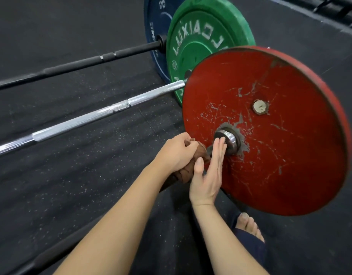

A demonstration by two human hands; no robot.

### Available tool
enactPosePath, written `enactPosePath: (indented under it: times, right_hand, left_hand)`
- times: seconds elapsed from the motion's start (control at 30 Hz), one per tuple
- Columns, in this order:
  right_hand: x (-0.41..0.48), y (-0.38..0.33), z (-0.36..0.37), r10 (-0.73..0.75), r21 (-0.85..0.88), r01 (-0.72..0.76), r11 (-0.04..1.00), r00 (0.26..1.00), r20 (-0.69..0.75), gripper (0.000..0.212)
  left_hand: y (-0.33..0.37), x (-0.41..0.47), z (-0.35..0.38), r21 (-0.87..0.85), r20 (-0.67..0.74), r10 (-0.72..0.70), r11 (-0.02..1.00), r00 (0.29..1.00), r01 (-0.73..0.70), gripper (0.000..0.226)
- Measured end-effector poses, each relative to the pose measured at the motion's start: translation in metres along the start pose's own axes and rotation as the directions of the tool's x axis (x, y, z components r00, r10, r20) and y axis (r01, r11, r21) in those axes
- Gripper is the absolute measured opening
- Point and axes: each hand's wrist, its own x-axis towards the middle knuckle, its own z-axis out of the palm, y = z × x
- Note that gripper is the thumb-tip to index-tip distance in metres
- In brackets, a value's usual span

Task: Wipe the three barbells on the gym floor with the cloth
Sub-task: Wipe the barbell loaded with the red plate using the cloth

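Head view: a bare foot [248, 227] rests on the black rubber floor [72, 185], just below the red plate [280, 145]. Left of the plate's hub, the left hand [176, 153] grips a brown cloth [188, 170], fingers curled tight round it and clamping it on the nearest bar [44, 260]. That dark bar runs away from the plate toward the lower left. The right hand [208, 175] stands edge-up between the cloth and the plate, its fingers [220, 147] straight and together, holding nothing. Their tips touch the steel collar [229, 138] at the plate's centre. The plate's red paint is scratched and chipped. Beyond the red plate lies a silver bar [82, 120], its green plate [201, 42] standing just behind the red one and partly hidden by it. Farther still lies a black bar [82, 63] with a blue plate [157, 26], just behind the green one.
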Motion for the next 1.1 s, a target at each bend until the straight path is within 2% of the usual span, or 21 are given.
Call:
enactPosePath:
  times: [0.13,0.27,0.5,0.63,0.77,0.87,1.0,1.1]
  right_hand:
    - [0.004,0.007,-0.009,-0.017,-0.003,0.017,1.000,0.999,0.031,0.068]
    - [0.006,0.013,-0.017,-0.021,-0.014,0.022,1.000,0.998,0.051,0.065]
    - [0.008,0.011,-0.029,0.000,-0.152,0.010,0.988,0.998,0.060,0.063]
    - [0.009,0.000,-0.049,0.070,-0.203,-0.038,0.978,0.985,0.157,0.066]
    - [0.009,-0.011,-0.061,0.133,-0.253,-0.069,0.965,0.960,0.246,0.067]
    - [0.008,-0.021,-0.067,0.139,-0.275,-0.065,0.959,0.956,0.259,0.074]
    - [0.012,-0.028,-0.069,0.187,-0.307,-0.111,0.945,0.955,0.231,0.069]
    - [0.010,-0.027,-0.063,0.168,-0.282,-0.104,0.954,0.962,0.215,0.066]
  left_hand:
    - [0.021,0.025,0.018,0.038,-0.022,0.033,0.999,0.999,-0.033,0.022]
    - [0.037,0.044,0.026,0.028,0.026,0.041,0.999,0.999,-0.042,0.019]
    - [0.037,0.033,0.027,-0.027,0.021,0.077,0.997,0.997,-0.077,0.019]
    - [0.035,0.012,0.018,-0.072,0.027,0.079,0.994,0.997,-0.076,0.021]
    - [0.023,-0.011,0.012,-0.022,-0.011,0.094,0.995,0.996,-0.094,0.018]
    - [0.013,-0.026,0.002,-0.006,-0.002,0.068,0.998,0.998,-0.068,0.015]
    - [-0.001,-0.039,-0.011,-0.004,0.020,0.018,1.000,1.000,-0.018,0.017]
    - [-0.003,-0.041,-0.013,0.017,0.006,-0.009,1.000,1.000,0.009,0.019]
